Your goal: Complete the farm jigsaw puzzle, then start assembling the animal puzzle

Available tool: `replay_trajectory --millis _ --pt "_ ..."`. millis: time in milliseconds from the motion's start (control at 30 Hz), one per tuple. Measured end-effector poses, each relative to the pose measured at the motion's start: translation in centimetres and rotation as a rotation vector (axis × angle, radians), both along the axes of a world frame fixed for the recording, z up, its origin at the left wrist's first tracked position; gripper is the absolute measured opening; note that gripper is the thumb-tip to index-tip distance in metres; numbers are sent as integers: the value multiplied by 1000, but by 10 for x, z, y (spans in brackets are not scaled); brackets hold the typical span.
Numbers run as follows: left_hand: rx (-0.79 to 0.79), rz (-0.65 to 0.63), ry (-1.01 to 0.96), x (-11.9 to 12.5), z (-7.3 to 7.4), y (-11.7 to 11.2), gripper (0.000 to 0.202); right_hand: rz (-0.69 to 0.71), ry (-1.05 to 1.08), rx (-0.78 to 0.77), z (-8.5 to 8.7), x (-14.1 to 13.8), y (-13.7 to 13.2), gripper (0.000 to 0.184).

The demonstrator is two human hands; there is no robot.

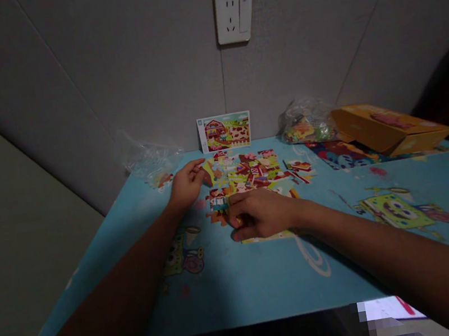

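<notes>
Jigsaw pieces in red, green and yellow form a partly joined puzzle (252,169) on the blue tabletop. Beside its left edge is my left hand (187,185), index finger stretched out and thumb below, closed at the edge of a green-and-brown puzzle piece (208,174). My right hand (260,211) lies over the front of the puzzle, its fingers curled toward the thumb. A bit of yellow shows between those fingertips, seemingly a puzzle piece, mostly covered. Just left of them is a section with a figure in blue (219,203). My right hand hides much of the lower puzzle.
A reference picture card (227,132) leans on the wall behind the puzzle. Loose pieces (299,169) lie to the right. Farther back are a clear plastic bag (307,123) of pieces, an orange box (397,126) and an empty-looking plastic wrapper (150,157). The blue table (228,298) has cartoon prints.
</notes>
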State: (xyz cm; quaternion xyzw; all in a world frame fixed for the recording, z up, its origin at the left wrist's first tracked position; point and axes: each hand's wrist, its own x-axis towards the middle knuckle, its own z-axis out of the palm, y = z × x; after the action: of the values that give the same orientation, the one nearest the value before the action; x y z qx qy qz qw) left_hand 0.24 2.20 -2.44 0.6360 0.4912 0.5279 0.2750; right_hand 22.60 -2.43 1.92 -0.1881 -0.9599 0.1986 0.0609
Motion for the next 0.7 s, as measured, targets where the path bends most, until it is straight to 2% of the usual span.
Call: replay_trajectory --millis 100,167,200,300,367,433,500,600,700 --pt "5 7 34 -1 -3 1 41 37 34 -38 1 2 3 19" --pt "-12 61 111 -6 -3 2 42 -53 84 -10 1 8 14 17" --pt "-24 133 164 -9 -3 3 42 -160 110 38 1 14 23 16" --pt "-82 313 336 -19 1 4 44 -688 63 307 3 41 54 25" --pt "-133 339 434 -23 3 5 45 -981 -60 343 3 65 75 38" --pt "-167 322 509 -24 3 5 46 -1171 -168 327 3 88 90 42" --pt "-176 303 573 -23 2 6 46 -1236 -284 286 4 106 98 43" --pt "-153 290 664 -19 0 6 44 -1165 -428 184 6 119 104 46" --pt "-123 248 743 -16 1 4 42 -1118 -430 144 6 121 107 43"
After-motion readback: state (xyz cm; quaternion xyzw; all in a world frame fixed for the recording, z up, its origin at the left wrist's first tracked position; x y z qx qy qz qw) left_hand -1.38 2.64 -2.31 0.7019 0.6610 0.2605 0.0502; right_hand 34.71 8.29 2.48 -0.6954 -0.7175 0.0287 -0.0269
